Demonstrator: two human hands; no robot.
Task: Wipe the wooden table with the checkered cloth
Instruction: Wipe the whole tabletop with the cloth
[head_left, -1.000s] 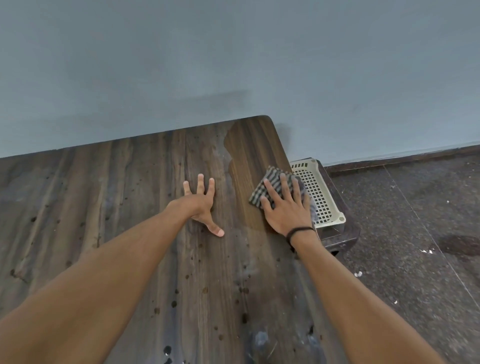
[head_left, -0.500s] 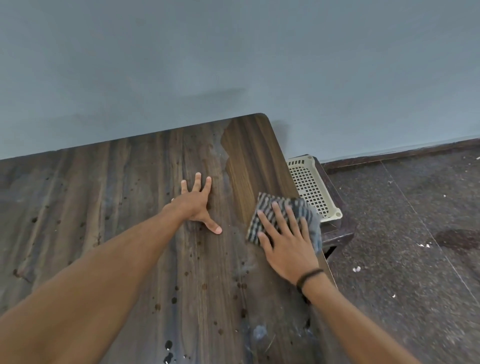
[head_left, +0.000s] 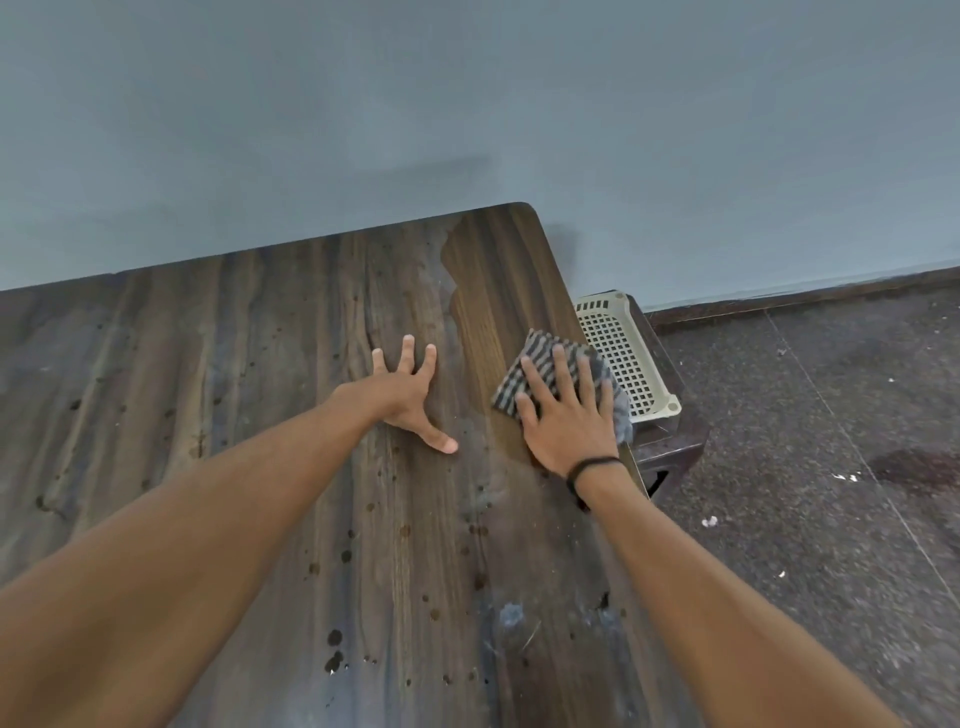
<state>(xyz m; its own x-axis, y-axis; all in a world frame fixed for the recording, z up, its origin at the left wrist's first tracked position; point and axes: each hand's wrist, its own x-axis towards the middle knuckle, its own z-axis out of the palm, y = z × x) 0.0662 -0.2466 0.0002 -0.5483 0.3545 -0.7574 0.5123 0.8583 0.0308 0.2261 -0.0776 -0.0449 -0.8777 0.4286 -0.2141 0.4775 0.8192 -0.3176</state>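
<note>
on the wooden table, the right hand presses the checkered cloth.

Nothing here can be read: no text, label, brand, number or sign shows on the wooden table, on the checkered cloth, or on the cream lattice basket at 3 o'clock from the cloth.
</note>
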